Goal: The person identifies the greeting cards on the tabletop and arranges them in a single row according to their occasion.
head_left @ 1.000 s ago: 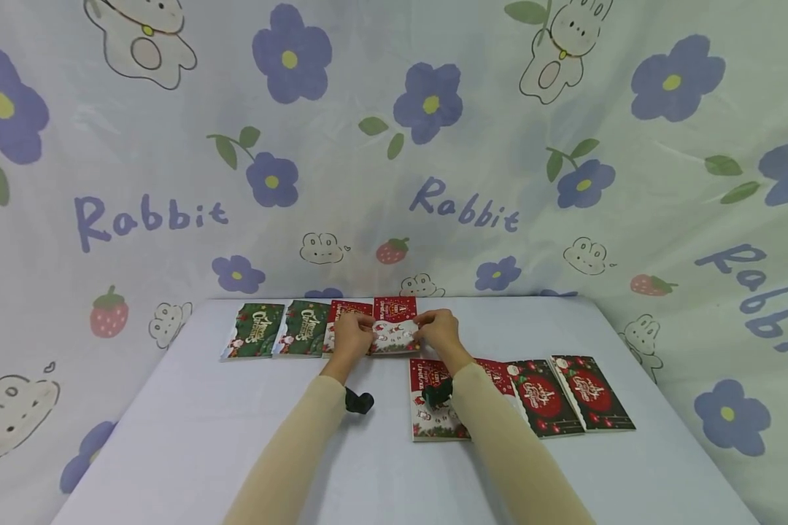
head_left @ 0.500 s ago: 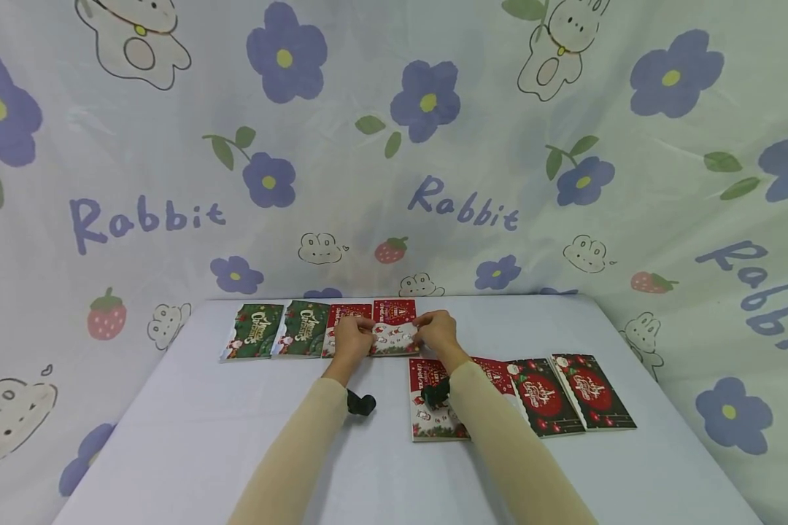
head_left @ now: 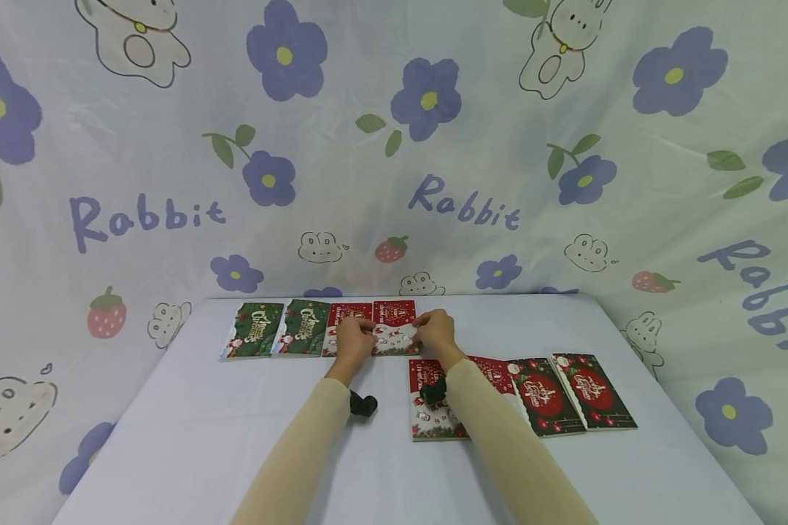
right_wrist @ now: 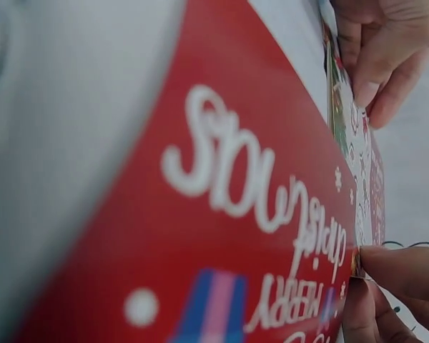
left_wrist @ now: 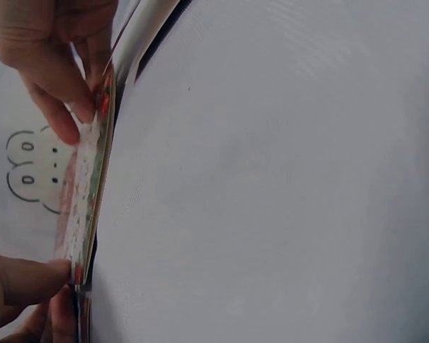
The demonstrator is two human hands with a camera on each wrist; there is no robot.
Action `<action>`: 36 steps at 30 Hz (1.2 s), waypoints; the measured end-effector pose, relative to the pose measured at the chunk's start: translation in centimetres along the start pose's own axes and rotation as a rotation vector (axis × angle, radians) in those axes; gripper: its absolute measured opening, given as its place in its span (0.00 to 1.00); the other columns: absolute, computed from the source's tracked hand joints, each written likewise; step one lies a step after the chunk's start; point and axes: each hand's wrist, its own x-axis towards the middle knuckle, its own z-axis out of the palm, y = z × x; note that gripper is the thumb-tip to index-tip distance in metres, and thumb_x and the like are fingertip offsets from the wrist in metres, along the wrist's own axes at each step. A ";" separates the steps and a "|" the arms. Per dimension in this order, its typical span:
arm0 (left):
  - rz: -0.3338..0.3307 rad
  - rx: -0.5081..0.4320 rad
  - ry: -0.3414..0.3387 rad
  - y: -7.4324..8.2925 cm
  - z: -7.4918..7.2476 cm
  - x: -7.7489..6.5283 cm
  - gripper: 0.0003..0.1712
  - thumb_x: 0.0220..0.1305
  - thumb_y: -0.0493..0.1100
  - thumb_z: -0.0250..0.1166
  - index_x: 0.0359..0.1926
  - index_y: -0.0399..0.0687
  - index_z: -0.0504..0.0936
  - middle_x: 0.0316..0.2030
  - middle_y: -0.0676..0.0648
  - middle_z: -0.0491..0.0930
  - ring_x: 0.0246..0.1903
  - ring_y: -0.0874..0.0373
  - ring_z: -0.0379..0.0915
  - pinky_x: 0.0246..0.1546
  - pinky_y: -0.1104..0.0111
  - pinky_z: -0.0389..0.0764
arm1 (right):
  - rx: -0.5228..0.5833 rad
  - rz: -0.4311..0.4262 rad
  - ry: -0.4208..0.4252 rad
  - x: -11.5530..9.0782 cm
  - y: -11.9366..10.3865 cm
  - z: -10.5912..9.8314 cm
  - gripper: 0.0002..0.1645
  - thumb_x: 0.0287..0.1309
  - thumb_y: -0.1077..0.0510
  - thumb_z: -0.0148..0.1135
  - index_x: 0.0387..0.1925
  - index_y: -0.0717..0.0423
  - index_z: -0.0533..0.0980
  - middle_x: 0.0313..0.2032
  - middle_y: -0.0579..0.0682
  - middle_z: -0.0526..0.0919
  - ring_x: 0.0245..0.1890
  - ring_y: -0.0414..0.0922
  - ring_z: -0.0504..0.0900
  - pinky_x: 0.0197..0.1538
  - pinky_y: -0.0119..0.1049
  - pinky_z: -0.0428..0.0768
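Observation:
A red-and-white Christmas notebook [head_left: 395, 340] lies at the right end of the far row on the white table. My left hand [head_left: 354, 339] pinches its left edge and my right hand [head_left: 436, 334] its right edge. Thumb and fingers at both ends of the notebook [left_wrist: 89, 186] show in the left wrist view. Left of it are a similar red notebook [head_left: 361, 309], partly covered by my left hand, and two green ones, the inner [head_left: 305, 328] and the outer [head_left: 256, 330].
A nearer row at right holds a red notebook [head_left: 427, 423], another red one [head_left: 495, 372] partly under my right sleeve, and two dark ones, the inner [head_left: 543, 397] and the outer [head_left: 594, 394]. A patterned curtain [head_left: 394, 160] hangs behind the table [head_left: 190, 437].
Both hands stay at the same notebook's edges. It has shifted very slightly toward me; the other notebooks lie as before.

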 end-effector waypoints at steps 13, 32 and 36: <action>-0.004 -0.005 0.000 0.1 0.1 -0.2 0.12 0.57 0.24 0.71 0.44 0.30 0.90 0.34 0.39 0.85 0.36 0.48 0.80 0.40 0.55 0.83 | -0.111 -0.002 0.048 0.1 -0.5 0.7 0.10 0.55 0.69 0.73 0.41 0.62 0.88 0.47 0.59 0.86 0.48 0.54 0.81 0.53 0.47 0.84; -0.025 0.027 -0.011 0.2 0.2 0.0 0.12 0.57 0.24 0.69 0.41 0.33 0.90 0.35 0.40 0.85 0.36 0.49 0.79 0.37 0.58 0.81 | -0.168 -0.026 0.041 0.1 -0.3 0.7 0.09 0.54 0.68 0.75 0.39 0.62 0.87 0.47 0.60 0.87 0.49 0.56 0.83 0.54 0.49 0.84; -0.019 0.027 -0.015 0.0 0.3 0.0 0.11 0.57 0.24 0.70 0.41 0.33 0.90 0.34 0.40 0.85 0.36 0.50 0.77 0.37 0.58 0.80 | -0.160 -0.032 0.034 0.1 -0.2 0.8 0.11 0.53 0.67 0.78 0.39 0.62 0.86 0.45 0.59 0.87 0.49 0.56 0.83 0.56 0.50 0.83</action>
